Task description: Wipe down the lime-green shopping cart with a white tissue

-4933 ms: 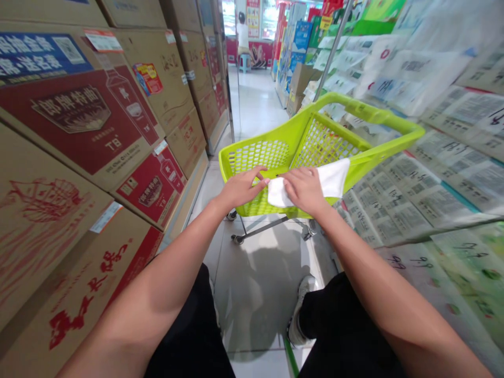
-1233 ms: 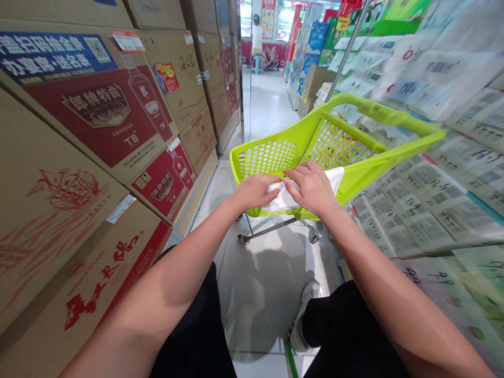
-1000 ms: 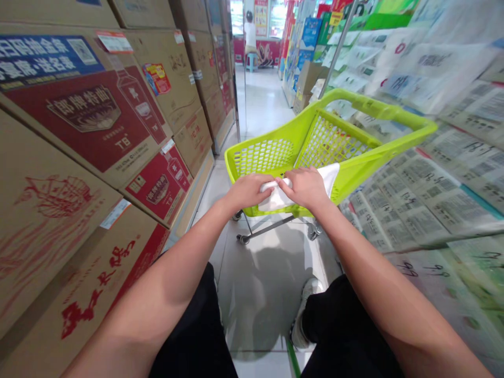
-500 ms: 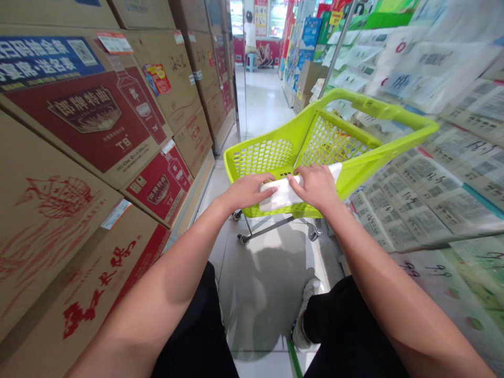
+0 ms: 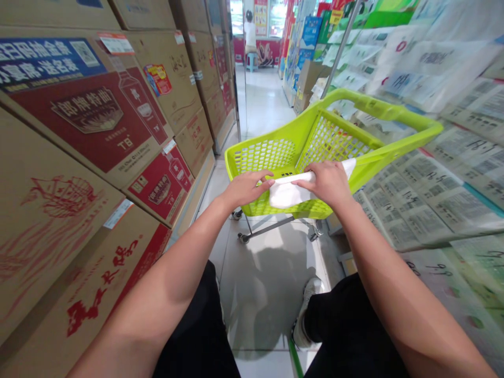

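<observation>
A lime-green shopping cart [image 5: 262, 150] stands sideways before me, with perforated plastic walls. A white cloth [image 5: 289, 194] is draped over its near rim. My right hand [image 5: 331, 181] presses the cloth against the rim, fingers over the top and thumb on the near side. A white corner of cloth sticks out beyond that hand. My left hand [image 5: 250, 188] is closed around the same rim at the cloth's left end, its thumb tip against the cloth's edge.
Stacked cardboard cartons [image 5: 88, 113] line the left side. Packs in clear plastic [image 5: 417, 199] with handwritten prices fill the right. A metal post [image 5: 340, 50] rises behind the cart. A person [image 5: 249, 34] sits on a blue stool [image 5: 252, 61] down the aisle. Below me lies a green bar [image 5: 295, 359].
My right hand and the white cloth have slid to the right along the cart's rim. The left hand has stayed at nearly the same spot, and the cloth has moved out from its grasp.
</observation>
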{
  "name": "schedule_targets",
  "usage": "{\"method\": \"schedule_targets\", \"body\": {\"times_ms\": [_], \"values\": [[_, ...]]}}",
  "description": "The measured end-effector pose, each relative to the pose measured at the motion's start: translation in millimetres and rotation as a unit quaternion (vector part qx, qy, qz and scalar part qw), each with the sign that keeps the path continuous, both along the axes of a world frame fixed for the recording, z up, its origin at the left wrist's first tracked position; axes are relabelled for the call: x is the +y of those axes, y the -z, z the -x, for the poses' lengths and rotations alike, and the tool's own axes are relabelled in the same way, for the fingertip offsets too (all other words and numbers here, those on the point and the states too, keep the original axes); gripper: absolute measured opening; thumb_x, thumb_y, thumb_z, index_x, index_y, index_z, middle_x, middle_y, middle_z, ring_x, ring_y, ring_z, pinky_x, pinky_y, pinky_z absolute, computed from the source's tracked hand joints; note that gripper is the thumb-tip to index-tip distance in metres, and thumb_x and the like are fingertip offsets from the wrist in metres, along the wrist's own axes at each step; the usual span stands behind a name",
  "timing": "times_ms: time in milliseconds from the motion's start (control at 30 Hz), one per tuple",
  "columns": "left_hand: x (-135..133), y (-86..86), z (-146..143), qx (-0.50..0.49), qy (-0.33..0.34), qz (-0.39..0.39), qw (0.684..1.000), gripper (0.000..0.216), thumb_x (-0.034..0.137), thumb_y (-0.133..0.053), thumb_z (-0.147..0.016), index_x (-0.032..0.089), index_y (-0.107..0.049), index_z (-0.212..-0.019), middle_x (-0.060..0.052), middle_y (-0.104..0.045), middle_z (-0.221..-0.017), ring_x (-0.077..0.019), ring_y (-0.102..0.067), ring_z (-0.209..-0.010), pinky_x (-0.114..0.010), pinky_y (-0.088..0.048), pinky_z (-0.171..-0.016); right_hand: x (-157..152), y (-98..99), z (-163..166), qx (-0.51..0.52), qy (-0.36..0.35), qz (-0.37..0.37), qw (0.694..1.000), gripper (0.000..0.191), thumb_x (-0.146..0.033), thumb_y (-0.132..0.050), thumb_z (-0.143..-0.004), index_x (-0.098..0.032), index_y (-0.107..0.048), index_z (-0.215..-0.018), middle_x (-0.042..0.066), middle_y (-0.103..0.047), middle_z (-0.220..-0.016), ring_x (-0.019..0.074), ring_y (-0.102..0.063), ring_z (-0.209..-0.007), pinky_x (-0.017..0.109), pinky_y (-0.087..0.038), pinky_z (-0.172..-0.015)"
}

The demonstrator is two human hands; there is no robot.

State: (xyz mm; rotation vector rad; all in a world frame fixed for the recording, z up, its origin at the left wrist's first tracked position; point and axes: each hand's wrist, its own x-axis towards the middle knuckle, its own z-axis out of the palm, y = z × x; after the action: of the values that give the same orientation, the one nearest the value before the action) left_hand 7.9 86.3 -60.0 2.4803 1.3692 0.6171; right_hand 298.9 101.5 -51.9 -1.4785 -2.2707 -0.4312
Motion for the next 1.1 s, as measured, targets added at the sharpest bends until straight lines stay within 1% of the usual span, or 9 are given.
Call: {"method": "schedule_targets", "body": {"times_ms": [100, 167, 333, 500, 600, 700, 833, 933, 1100], "values": [[3.2, 0.9, 1.0, -0.004, 0.003, 0.003, 1.0, 0.069, 0.067, -0.019, -0.109, 0.027, -0.067, -0.139, -0.005, -0.077, -0.134, -0.0295, -0.071, -0.121, -0.044, -0.052, -0.104, 7.6, -5.5, -19.8, -0.015, 0.013, 0.001, 1.0, 0.064, -0.078, -0.055, -0.096, -0.019, -0.077, -0.102, 0.015, -0.076, -0.095, 0.0347, -0.061, -0.099, 0.045, -0.034, -0.092], [1.0, 1.5, -2.5, 0.011, -0.012, -0.006, 1.0, 0.069, 0.069, -0.019, -0.108, 0.029, -0.068, -0.137, -0.005, -0.077, -0.132, -0.0306, -0.072, -0.119, -0.045, -0.053, -0.101, 6.3, -3.8, -19.8, -0.044, 0.003, -0.009, 0.999, 0.065, -0.079, -0.054, -0.096, -0.019, -0.076, -0.099, 0.015, -0.075, -0.095, 0.0347, -0.059, -0.1, 0.045, -0.032, -0.093], [-9.3, 0.9, -13.1, 0.007, -0.049, -0.028, 0.998, 0.069, 0.07, -0.02, -0.108, 0.03, -0.068, -0.139, -0.005, -0.08, -0.123, -0.0316, -0.073, -0.117, -0.043, -0.053, -0.095, -7.3, 13.8, 16.6, -0.065, -0.006, -0.049, 0.997, 0.059, -0.074, -0.051, -0.1, -0.018, -0.072, -0.1, 0.014, -0.074, -0.097, 0.0332, -0.057, -0.101, 0.044, -0.028, -0.095], [-6.9, -0.7, -10.0, -0.041, -0.073, -0.005, 0.996, 0.061, 0.059, -0.021, -0.11, 0.03, -0.061, -0.146, -0.003, -0.076, -0.134, -0.029, -0.069, -0.125, -0.043, -0.051, -0.102, -9.8, 16.7, 30.9, -0.058, -0.013, -0.048, 0.997, 0.056, -0.07, -0.05, -0.103, -0.019, -0.072, -0.101, 0.014, -0.075, -0.099, 0.0335, -0.058, -0.102, 0.044, -0.028, -0.093], [-1.4, -1.9, -3.9, -0.044, -0.074, 0.01, 0.996, 0.06, 0.058, -0.024, -0.109, 0.027, -0.061, -0.145, -0.005, -0.076, -0.135, -0.0284, -0.068, -0.126, -0.043, -0.05, -0.106, -4.2, 9.2, 19.5, -0.06, -0.043, -0.012, 0.997, 0.056, -0.07, -0.048, -0.103, -0.02, -0.073, -0.104, 0.014, -0.076, -0.101, 0.0331, -0.06, -0.101, 0.043, -0.03, -0.088], [2.5, -3.9, 1.2, -0.031, -0.078, 0.012, 0.996, 0.061, 0.058, -0.024, -0.109, 0.025, -0.065, -0.14, -0.007, -0.078, -0.127, -0.0292, -0.07, -0.121, -0.044, -0.051, -0.105, 3.1, 1.6, 0.5, -0.047, -0.055, 0.02, 0.997, 0.053, -0.069, -0.051, -0.102, -0.021, -0.075, -0.105, 0.013, -0.078, -0.103, 0.0328, -0.06, -0.1, 0.042, -0.033, -0.087], [4.7, -6.1, 4.9, -0.01, -0.08, 0.006, 0.997, 0.065, 0.06, -0.021, -0.11, 0.024, -0.07, -0.132, -0.008, -0.078, -0.128, -0.0302, -0.07, -0.12, -0.044, -0.052, -0.104, 11.3, -6.3, -31.3, -0.028, -0.034, 0.005, 0.999, 0.053, -0.069, -0.057, -0.099, -0.02, -0.076, -0.106, 0.014, -0.076, -0.101, 0.0336, -0.061, -0.102, 0.043, -0.036, -0.092], [6.1, -6.2, 5.6, 0.012, -0.082, 0.002, 0.997, 0.068, 0.064, -0.02, -0.109, 0.024, -0.072, -0.128, -0.009, -0.078, -0.127, -0.0305, -0.07, -0.118, -0.043, -0.053, -0.102, 15.0, -11.1, -52.7, -0.026, -0.015, -0.006, 1.0, 0.053, -0.069, -0.056, -0.099, -0.02, -0.076, -0.105, 0.014, -0.075, -0.1, 0.034, -0.06, -0.103, 0.043, -0.037, -0.093], [8.6, -3.8, 4.1, 0.069, -0.1, -0.007, 0.993, 0.077, 0.073, -0.018, -0.106, 0.025, -0.075, -0.122, -0.011, -0.08, -0.114, -0.0328, -0.073, -0.109, -0.044, -0.055, -0.094, 13.6, -8.6, -56.8, -0.054, -0.024, -0.012, 0.998, 0.058, -0.072, -0.049, -0.101, -0.02, -0.074, -0.113, 0.015, -0.072, -0.106, 0.0352, -0.057, -0.108, 0.047, -0.034, -0.099]]}}
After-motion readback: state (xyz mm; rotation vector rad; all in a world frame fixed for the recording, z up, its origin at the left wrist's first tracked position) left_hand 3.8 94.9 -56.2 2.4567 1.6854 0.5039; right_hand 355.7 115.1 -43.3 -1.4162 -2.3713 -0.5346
